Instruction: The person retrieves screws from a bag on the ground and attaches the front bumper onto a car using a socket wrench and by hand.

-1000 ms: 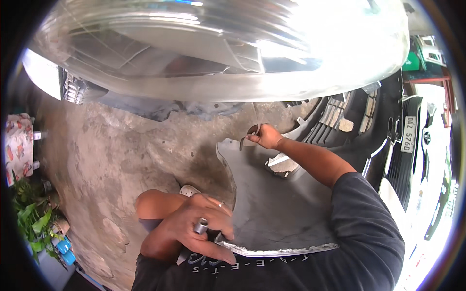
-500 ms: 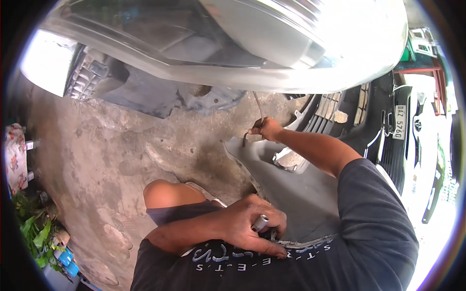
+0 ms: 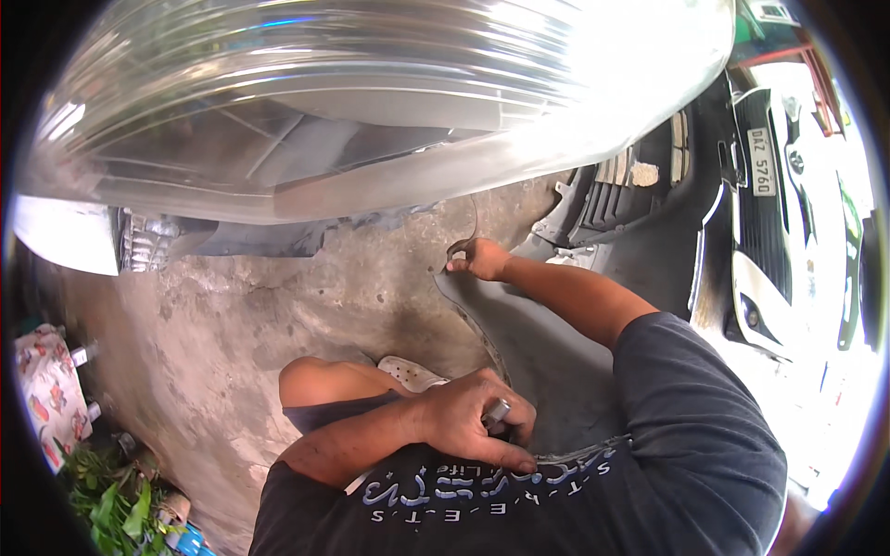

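While the left hand [image 3: 480,419] is kinda half-curled around a metal tube [image 3: 497,411] at the near edge of the gray bumper cover [image 3: 570,380], the right hand [image 3: 479,260] is pinching a bent strip [image 3: 454,249] by its far tip, 1 white clog [image 3: 406,372] off to its left.

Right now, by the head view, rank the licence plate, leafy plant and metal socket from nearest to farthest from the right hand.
1. Metal socket, below, in the left hand.
2. Licence plate, upper right.
3. Leafy plant, lower left.
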Motion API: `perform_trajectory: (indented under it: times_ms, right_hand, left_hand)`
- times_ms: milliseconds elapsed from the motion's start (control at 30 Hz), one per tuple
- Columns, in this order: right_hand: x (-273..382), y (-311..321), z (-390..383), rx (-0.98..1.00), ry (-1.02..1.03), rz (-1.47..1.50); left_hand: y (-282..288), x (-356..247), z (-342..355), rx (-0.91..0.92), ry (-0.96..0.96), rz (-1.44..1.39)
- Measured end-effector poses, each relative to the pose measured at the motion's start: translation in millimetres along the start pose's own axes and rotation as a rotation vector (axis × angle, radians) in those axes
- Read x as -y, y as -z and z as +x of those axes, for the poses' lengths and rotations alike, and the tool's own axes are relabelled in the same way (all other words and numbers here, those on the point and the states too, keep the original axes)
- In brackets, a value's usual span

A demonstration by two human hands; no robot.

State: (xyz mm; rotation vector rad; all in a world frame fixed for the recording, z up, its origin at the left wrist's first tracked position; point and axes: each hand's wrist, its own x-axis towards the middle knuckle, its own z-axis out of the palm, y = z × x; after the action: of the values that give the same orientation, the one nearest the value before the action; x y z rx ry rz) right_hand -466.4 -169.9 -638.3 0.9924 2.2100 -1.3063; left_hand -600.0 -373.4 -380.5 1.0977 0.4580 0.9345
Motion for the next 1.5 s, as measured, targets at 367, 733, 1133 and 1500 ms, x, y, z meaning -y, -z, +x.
perform_trajectory:
  times_ms: [367, 733, 1133, 1500]
  right_hand:
    - [-47, -19, 23, -0.078, 0.047, 0.033]
    - [-25, -11, 21, 0.005, -0.043, -0.050]
    - [-34, -12, 25, -0.022, 0.051, -0.176]
    - [-13, -13, 1, -0.077, -0.037, -0.064]
  left_hand:
    - [74, 35, -10, -0.297, 0.369, -0.097]
    - [162, 263, -26, -1.023, 0.870, -0.056]
    - [175, 265, 5, -1.038, 0.781, 0.030]
    - [188, 282, 9, -0.950, 0.721, 0.196]
